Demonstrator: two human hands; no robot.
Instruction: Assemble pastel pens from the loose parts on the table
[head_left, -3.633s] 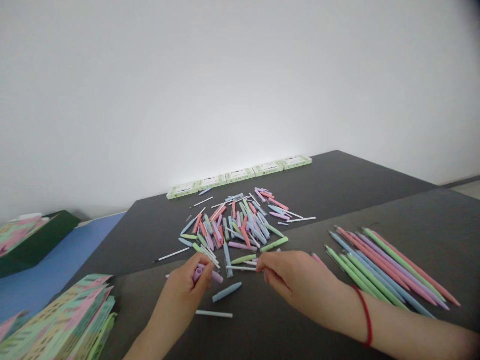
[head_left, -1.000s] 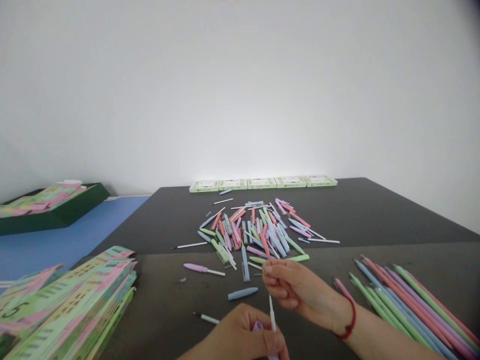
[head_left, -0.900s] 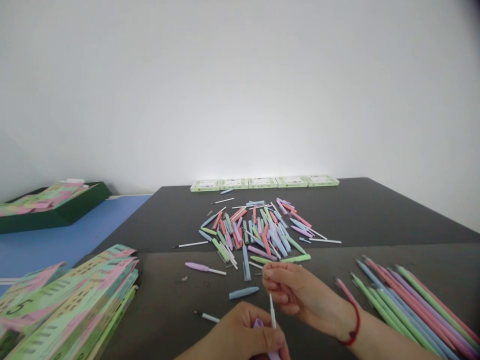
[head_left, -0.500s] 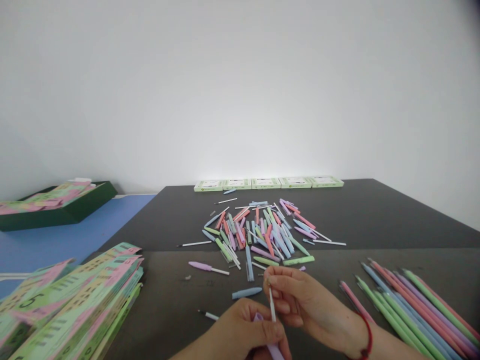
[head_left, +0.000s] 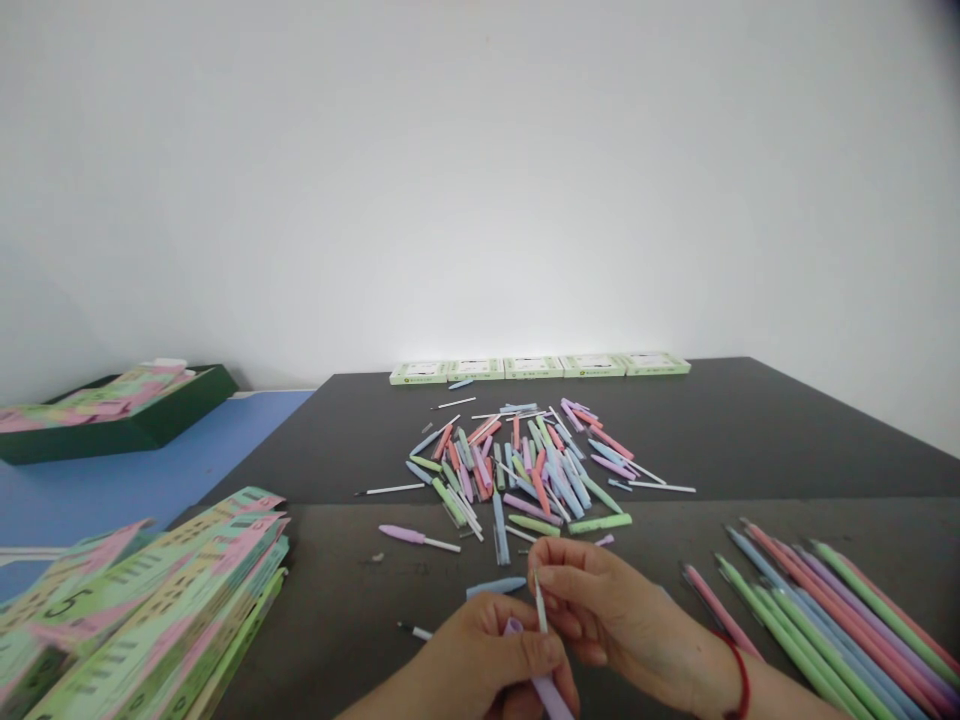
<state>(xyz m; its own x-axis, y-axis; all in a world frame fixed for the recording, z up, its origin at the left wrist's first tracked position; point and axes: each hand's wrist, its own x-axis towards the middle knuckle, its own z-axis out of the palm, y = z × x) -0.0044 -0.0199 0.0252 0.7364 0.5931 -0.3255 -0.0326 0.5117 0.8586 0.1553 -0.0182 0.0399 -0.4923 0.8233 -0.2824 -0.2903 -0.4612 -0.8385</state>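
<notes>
Several pens [head_left: 840,608] right of right hand [head_left: 607,600] look assembled; loose parts [head_left: 562,480] ahead; left hand [head_left: 495,655] grasps tube [head_left: 551,695] and refill [head_left: 541,612], right pinches refill end.

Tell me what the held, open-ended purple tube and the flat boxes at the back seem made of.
Purple tube: probably plastic, fairly matte, judging by even colour and open rim.
Flat boxes: likely card, finish unclear; straight edges, printed sides.

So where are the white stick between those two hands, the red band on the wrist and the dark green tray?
White stick [head_left: 540,607]: head view, on its bare shaft.
Red band [head_left: 743,678]: head view, on its outer side.
Dark green tray [head_left: 90,441]: head view, on its front wall.
</notes>
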